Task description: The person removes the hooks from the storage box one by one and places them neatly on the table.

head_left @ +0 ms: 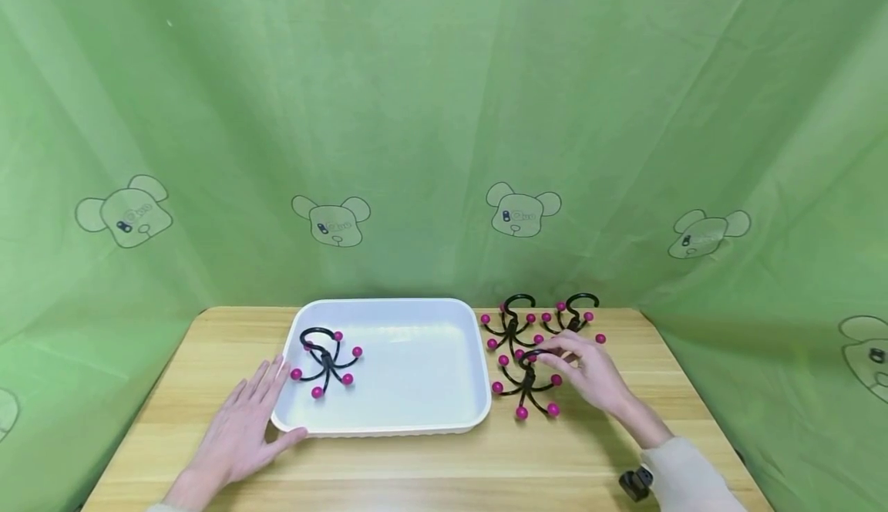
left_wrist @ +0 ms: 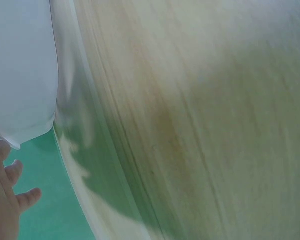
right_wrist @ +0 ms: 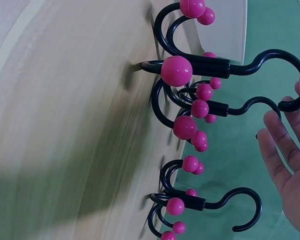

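Right hand: I have the right hand (head_left: 590, 369) pinching the free end of the hook (right_wrist: 277, 52) between thumb and fingertips, the other fingers only loosely bent; the curve stands up from the body, so I judge it the handiest grip.
Front hanger: the black claw hanger with pink ball tips (head_left: 529, 381) is on the near side of the group, right of the tray, hook uppermost and arms spread below; I can't tell whether its weight is on the wood or on my fingertips.
Back hangers: two matching ones, the back-left hanger (head_left: 512, 328) and back-right hanger (head_left: 573, 325), stand behind it on splayed arms, which seem to prop their hooks upright; the group is packed so tightly that I can't tell which arms touch.
Left hand: fingers straight and clasping nothing, the left hand (head_left: 239, 429) lies along the tray's left side, thumb out at the near corner, probably to steady it.
White tray: the tray (head_left: 416, 381) sits flat on the wooden table (head_left: 416, 477), with one tray hanger (head_left: 327, 362) standing inside near the left wall.
Backdrop: a green curtain (head_left: 430, 134) printed with bear heads hangs behind, presumably screening the workspace.
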A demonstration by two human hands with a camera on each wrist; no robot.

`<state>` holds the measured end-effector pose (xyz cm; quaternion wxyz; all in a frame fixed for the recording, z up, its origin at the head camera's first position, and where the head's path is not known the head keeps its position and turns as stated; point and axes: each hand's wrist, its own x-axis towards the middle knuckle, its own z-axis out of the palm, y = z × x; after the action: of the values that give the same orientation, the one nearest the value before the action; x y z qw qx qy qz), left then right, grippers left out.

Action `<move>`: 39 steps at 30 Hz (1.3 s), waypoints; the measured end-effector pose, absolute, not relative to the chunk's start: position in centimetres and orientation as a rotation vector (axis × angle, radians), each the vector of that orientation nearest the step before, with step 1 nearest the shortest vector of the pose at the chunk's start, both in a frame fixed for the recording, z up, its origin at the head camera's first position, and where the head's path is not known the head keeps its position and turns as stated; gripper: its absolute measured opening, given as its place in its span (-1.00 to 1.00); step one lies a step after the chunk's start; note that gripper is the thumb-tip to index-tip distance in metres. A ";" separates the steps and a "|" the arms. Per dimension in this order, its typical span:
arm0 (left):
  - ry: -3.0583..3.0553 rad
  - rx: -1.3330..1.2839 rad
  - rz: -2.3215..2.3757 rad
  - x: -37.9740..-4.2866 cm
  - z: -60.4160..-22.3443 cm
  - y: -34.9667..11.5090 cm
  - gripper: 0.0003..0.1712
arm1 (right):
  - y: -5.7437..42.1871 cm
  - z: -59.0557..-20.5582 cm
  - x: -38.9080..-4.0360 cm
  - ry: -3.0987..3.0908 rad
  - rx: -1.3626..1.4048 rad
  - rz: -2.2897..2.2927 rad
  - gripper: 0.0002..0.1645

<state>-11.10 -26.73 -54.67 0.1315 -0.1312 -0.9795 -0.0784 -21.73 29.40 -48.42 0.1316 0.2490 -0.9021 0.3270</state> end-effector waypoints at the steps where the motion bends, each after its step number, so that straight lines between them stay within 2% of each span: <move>1: -2.846 -0.381 -0.229 -11.1 -54.7 -26.7 0.30 | 29.4 -48.4 -21.7 -2.622 0.720 0.945 -0.81; 4: -2.851 -0.381 -0.227 -11.1 -54.6 -26.7 0.30 | 29.4 -48.4 -21.7 -2.634 0.715 0.931 -0.77; 10: -2.841 -0.388 -0.220 -11.0 -54.6 -26.7 0.30 | 29.2 -47.5 -21.1 -2.707 0.645 0.844 -0.54; 13: -2.838 -0.389 -0.222 -10.9 -54.6 -26.7 0.29 | 28.9 -46.8 -20.9 -2.704 0.634 0.813 -0.49; 27: -2.842 -0.379 -0.255 -10.7 -54.9 -26.8 0.28 | 24.2 -43.1 -19.6 -2.612 0.695 0.753 -0.45; 39: -2.829 -0.399 -0.246 -10.7 -54.5 -26.7 0.28 | 19.3 -42.7 -19.4 -2.532 0.782 0.788 -0.45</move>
<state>-10.70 -26.69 -54.50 0.1365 -0.1378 -0.9773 -0.0849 -19.37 19.33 -42.70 0.1874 0.2780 -0.8995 0.2801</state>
